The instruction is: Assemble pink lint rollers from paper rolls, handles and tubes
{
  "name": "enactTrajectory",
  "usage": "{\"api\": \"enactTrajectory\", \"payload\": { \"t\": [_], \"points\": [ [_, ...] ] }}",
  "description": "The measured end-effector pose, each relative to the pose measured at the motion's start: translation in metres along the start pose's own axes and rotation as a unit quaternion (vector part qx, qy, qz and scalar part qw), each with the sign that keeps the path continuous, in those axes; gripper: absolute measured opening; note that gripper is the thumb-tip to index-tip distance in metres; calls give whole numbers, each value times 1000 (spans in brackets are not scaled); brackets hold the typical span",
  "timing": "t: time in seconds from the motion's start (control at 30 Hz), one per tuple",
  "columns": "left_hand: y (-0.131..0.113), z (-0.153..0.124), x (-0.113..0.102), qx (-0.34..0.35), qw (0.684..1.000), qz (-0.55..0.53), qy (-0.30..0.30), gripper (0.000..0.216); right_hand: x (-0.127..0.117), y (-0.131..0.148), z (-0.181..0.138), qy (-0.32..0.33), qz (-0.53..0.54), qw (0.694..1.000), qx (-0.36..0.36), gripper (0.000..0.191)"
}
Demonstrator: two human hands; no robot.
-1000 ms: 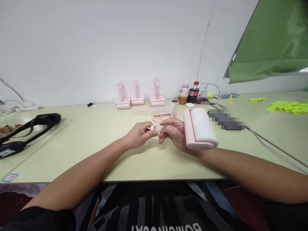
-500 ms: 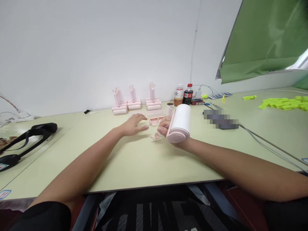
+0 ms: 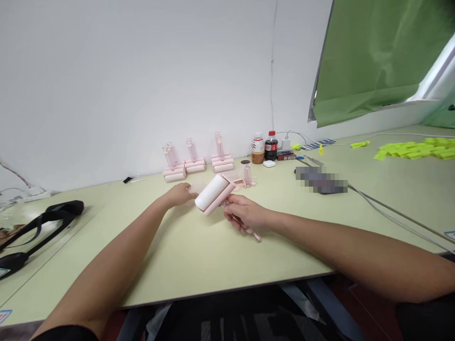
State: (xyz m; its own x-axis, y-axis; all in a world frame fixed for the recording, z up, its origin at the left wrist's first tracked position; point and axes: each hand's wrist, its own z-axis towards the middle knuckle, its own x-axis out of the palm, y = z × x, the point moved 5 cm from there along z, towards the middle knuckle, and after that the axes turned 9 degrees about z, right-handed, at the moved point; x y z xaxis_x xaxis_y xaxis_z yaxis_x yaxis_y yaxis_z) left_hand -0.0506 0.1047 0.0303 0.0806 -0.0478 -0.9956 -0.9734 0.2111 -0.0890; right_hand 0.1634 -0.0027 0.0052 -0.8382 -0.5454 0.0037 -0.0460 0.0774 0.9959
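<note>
Right fingers [image 3: 235, 206] clasp one roller [image 3: 212, 199] — two bottles [image 3: 258, 148] [image 3: 271, 145] behind.

This looks like a small assembly workroom. A long pale-green bench [image 3: 199, 255] runs along a bare white wall [image 3: 142, 71]. Finished pink rollers [image 3: 194, 163] stand in a row at its back edge, matching the lint roller [image 3: 213, 199] gripped in the right hand [image 3: 245, 215]. A heap of bright yellow-green parts [image 3: 415, 150] lies far right. Cables [image 3: 387, 206] and two drink bottles [image 3: 265, 148] share the bench, and a green sheet [image 3: 369, 52] hangs above.
</note>
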Motion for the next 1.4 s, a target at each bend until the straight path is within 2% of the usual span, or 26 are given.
{"api": "enactTrajectory", "payload": {
  "t": [0.03, 0.07, 0.13, 0.23, 0.37, 0.5, 0.6, 0.67, 0.73, 0.8, 0.87, 0.97, 1.07, 1.13, 1.23, 1.4],
  "points": [
    [0, -11, -2, 12, 999, -45, 5, 49, 1, -1, 0, 7, 7, 1000, 5, 11],
    [0, -21, -6, 24, 990, -138, 4, 50, 3, -2, 0, 14, 13, 1000, 10, 13],
    [-5, -40, -13, 60, 954, -295, -7, 51, 5, -4, 0, 21, 14, 1000, 16, 15],
    [-21, -60, -21, 130, 912, -389, 10, 46, 7, -5, 0, 21, 0, 1000, 14, 14],
    [-45, -71, -21, 196, 889, -412, 48, 47, 6, -7, 1, 10, -17, 1000, 6, 16],
    [-62, -75, -10, 227, 898, -368, 84, 44, 7, -10, -2, 3, -12, 1000, 13, 16],
    [-72, -78, -2, 250, 914, -308, 88, 47, 8, -16, 0, 0, 10, 1000, 27, 20],
    [-73, -78, -3, 234, 940, -245, 30, 55, 8, -20, 5, -4, 36, 999, 36, 23],
    [-71, -80, -11, 204, 963, -156, -82, 68, 5, -22, 11, -17, 95, 995, 35, 24],
    [-72, -84, -16, 203, 963, -63, -165, 81, 2, -22, 16, -23, 174, 984, 31, 21],
    [-75, -86, -14, 234, 955, 0, -183, 81, 0, -21, 18, -8, 235, 971, 33, 23],
    [-76, -84, -9, 252, 948, 23, -194, 63, 1, -16, 14, 36, 277, 960, 36, 35],
    [-70, -78, -5, 240, 951, -35, -193, 49, 6, -11, 10, 83, 295, 952, 23, 48],
    [-62, -71, -4, 210, 956, -103, -179, 45, 10, -7, 9, 102, 287, 953, 3, 52],
    [-45, -59, -9, 140, 955, -199, -169, 45, 12, -5, 10, 96, 248, 964, -29, 43],
    [-26, -18, -33, 80, 923, -332, -178, 47, 18, -11, 13, 83, 178, 980, -24, 32]
  ]
}}
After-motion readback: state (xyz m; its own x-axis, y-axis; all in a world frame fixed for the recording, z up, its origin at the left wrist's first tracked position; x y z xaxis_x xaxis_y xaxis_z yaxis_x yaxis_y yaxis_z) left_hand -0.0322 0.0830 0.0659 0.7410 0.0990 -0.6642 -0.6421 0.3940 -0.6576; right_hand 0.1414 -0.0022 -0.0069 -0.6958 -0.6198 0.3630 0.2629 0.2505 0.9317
